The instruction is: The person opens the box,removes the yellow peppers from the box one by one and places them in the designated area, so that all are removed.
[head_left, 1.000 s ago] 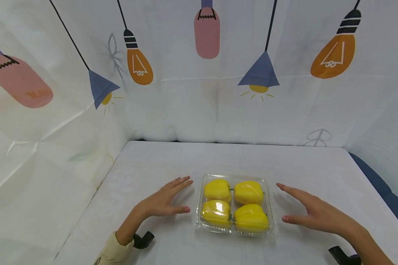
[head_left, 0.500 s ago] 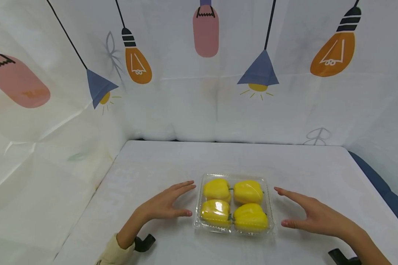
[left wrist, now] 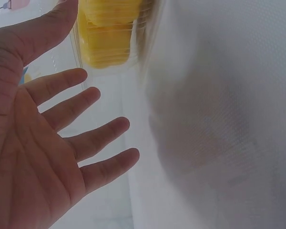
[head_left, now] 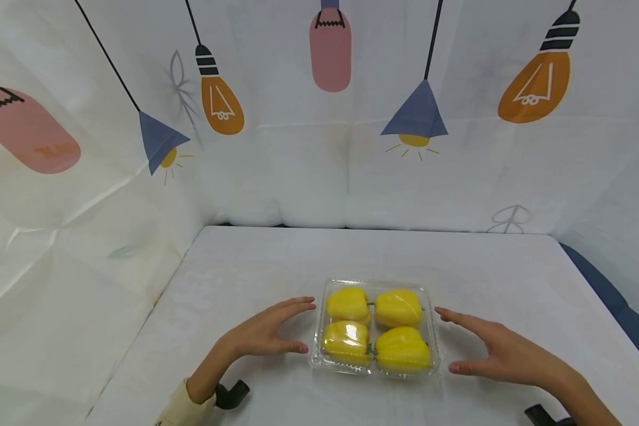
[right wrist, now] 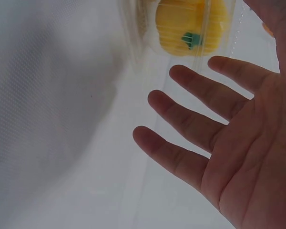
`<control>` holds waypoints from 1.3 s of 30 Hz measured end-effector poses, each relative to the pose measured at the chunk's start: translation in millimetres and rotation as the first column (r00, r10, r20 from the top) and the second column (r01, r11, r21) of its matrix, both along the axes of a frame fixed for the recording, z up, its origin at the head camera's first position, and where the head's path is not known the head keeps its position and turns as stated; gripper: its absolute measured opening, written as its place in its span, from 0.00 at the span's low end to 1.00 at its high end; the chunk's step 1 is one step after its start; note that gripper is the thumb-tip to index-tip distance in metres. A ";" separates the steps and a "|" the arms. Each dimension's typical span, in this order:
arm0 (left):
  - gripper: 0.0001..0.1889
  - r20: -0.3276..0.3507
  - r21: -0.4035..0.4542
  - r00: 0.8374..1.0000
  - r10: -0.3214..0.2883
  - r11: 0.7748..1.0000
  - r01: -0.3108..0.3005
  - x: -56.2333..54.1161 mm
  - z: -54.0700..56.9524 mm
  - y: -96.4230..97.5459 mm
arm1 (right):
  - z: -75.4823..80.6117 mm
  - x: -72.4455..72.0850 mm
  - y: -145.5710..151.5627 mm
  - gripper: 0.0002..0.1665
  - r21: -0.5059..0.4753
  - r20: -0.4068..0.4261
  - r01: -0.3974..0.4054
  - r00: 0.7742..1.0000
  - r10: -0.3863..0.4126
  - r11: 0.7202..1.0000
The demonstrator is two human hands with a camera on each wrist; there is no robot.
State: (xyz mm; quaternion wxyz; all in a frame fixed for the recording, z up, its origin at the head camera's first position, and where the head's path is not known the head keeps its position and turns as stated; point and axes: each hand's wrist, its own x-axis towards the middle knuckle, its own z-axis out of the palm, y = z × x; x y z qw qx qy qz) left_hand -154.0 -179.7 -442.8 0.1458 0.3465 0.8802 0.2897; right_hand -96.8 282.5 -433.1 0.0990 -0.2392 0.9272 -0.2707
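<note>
A clear plastic clamshell box (head_left: 373, 367) lies on the white table, with several yellow bell peppers (head_left: 402, 350) inside in two rows. Just off its left side is my left hand (head_left: 266, 331), fingers spread and thumb apart, holding nothing. On the other side my right hand (head_left: 511, 355) faces the box in the same way, its fingertips close to the right edge. The left wrist view shows the bare palm and straight fingers (left wrist: 105, 138) below the box's end. From the right wrist, a green pepper stem (right wrist: 191, 40) shows through the plastic beyond the fingertips.
The white-covered table (head_left: 277, 254) runs back to a white curtain (head_left: 298, 177) printed with lamps and bulbs. Another curtain panel hangs along the left edge. Something dark blue (head_left: 617, 302) stands past the right edge. A black wrist mount (head_left: 232, 394) sits on the left wrist.
Both hands have moved slightly inward and nearer the front, closer to the box's sides. The box and peppers have stayed in place.
</note>
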 end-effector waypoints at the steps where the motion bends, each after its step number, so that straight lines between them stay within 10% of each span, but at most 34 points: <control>1: 0.42 0.001 0.000 1.000 0.001 1.000 -0.001 0.4 0.1 0.4 | -0.4 0.4 -0.6 0.49 0.002 -0.001 0.001 1.000 -0.001 1.000; 39: 0.49 0.061 0.107 0.998 -0.025 0.994 0.018 3.8 -10.1 2.3 | -7.7 5.0 -9.0 0.53 -0.041 0.011 -0.019 1.000 0.019 0.999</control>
